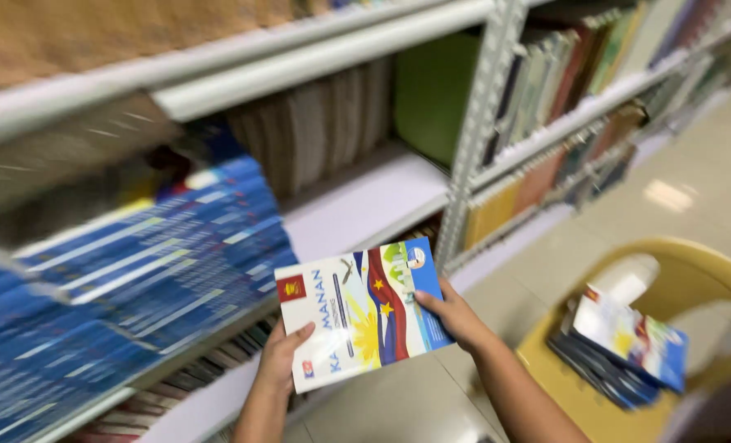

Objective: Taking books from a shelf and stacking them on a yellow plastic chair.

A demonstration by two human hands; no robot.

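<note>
Metal shelf (pixel 472 156) packed with leaning blue books (pixel 135 271), too blurred to count. Yellow plastic chair (pixel 694 279) at right, small stack of books (pixel 620 349) on its seat. One colourful book (pixel 361 312) held up before the shelf edge, cover facing up, long axis tilted, top toward the shelf. Left hand (pixel 283 357) gripping its lower corner, right hand (pixel 456 316) clasping its right edge.

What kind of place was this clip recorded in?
Likely a library or book storeroom: metal shelving runs along the aisle packed with rows of books, both hands hold a softcover book, and more books lie stacked on a yellow plastic chair.
</note>
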